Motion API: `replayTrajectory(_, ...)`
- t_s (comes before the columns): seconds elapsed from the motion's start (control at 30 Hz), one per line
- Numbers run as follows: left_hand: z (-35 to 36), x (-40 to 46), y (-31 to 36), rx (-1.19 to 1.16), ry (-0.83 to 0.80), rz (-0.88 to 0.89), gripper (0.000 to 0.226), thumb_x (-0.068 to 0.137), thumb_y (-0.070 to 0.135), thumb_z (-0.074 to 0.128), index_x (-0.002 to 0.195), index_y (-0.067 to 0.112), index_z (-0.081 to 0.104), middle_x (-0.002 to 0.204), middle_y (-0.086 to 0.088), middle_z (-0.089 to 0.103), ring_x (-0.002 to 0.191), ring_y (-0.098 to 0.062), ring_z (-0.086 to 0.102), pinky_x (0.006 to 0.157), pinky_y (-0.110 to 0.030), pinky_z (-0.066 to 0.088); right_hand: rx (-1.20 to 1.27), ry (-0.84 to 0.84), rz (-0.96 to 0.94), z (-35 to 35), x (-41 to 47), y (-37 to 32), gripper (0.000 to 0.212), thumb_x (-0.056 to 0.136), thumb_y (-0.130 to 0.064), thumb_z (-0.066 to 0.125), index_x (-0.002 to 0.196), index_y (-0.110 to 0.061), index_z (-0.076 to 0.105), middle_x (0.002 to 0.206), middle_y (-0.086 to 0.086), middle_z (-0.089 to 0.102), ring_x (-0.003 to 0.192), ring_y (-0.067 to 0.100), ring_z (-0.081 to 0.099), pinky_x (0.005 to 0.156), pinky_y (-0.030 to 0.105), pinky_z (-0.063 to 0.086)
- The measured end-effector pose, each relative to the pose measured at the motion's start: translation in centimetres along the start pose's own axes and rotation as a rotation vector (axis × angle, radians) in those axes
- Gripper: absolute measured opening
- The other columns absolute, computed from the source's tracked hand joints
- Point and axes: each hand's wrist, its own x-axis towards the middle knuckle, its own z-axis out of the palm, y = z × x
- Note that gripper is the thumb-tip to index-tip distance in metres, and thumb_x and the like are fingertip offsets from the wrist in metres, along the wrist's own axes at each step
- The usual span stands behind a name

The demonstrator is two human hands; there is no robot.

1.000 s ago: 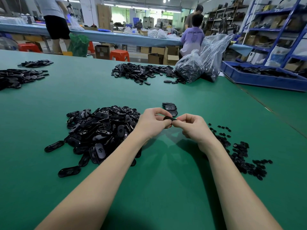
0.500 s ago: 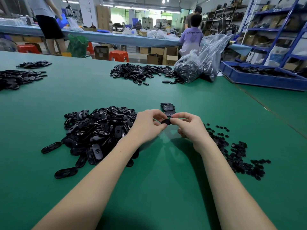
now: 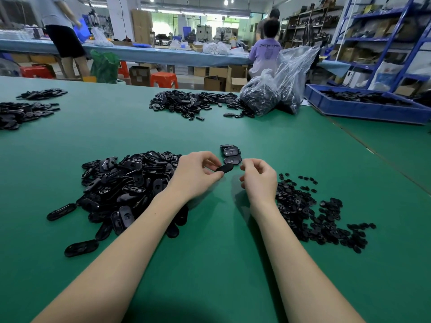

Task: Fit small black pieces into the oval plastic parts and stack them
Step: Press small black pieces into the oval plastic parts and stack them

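On the table (image 3: 210,264), the heap of oval parts (image 3: 126,183) lies left of the 2 hands, the small pieces (image 3: 310,213) lie right, and the short stack (image 3: 231,155) sits just behind them.

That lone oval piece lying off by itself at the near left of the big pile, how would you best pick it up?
Pinch the lone oval piece across its narrow width, coming from above. It lies flat on the green table, long and slim, with bare table along both long edges for fingertips.
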Motion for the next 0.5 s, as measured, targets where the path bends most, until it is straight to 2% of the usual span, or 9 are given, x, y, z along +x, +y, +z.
replayTrajectory(0.07, 0.1, 0.2, 0.1, 0.006, -0.009, 0.011, 0.016, 0.08, 0.021, 0.082, 0.094, 0.019, 0.074, 0.086, 0.007, 0.075, 0.069, -0.004, 0.07, 0.069, 0.0, 0.042, -0.021, 0.014, -0.037, -0.2, 0.2, 0.1, 0.012, 0.089, -0.029, 0.064, 0.079, -0.023, 0.069, 0.081, -0.006, 0.07, 0.085, 0.023, 0.069, 0.082, 0.038, 0.055)
replayTrajectory(0.17, 0.3, 0.8, 0.2, 0.025, -0.008, 0.031, 0.016, 0.08, 0.02, 0.082, 0.094, 0.018, 0.074, 0.086, 0.006, 0.074, 0.069, -0.005, 0.071, 0.071, 0.001, 0.042, -0.068, 0.06, -0.081, -0.5, 0.5, 0.2, 0.014, 0.09, -0.03, 0.064, 0.08, -0.022, 0.07, 0.078, -0.01, 0.069, 0.074, 0.011, 0.061, 0.067, 0.025, 0.043)
replayTrajectory(0.27, 0.8, 1.9, 0.1, 0.051, -0.008, 0.051, 0.014, 0.08, 0.017, 0.08, 0.091, 0.02, 0.073, 0.088, 0.004, 0.074, 0.068, -0.005, 0.07, 0.071, -0.002, 0.044, -0.085, 0.081, -0.07, -0.5, 0.6, 0.4, 0.014, 0.09, -0.029, 0.063, 0.081, -0.021, 0.069, 0.076, -0.011, 0.067, 0.071, 0.01, 0.058, 0.065, 0.025, 0.042)
replayTrajectory(0.5, 2.6, 6.4, 0.1, 0.157, -0.026, 0.051, 0.014, 0.079, 0.013, 0.077, 0.091, 0.018, 0.072, 0.092, -0.004, 0.072, 0.076, -0.014, 0.064, 0.086, -0.028, 0.054, -0.138, 0.062, -0.092, -0.3, 0.6, 0.6, 0.014, 0.089, -0.03, 0.065, 0.078, -0.022, 0.068, 0.074, -0.012, 0.066, 0.07, 0.009, 0.059, 0.071, 0.028, 0.044)
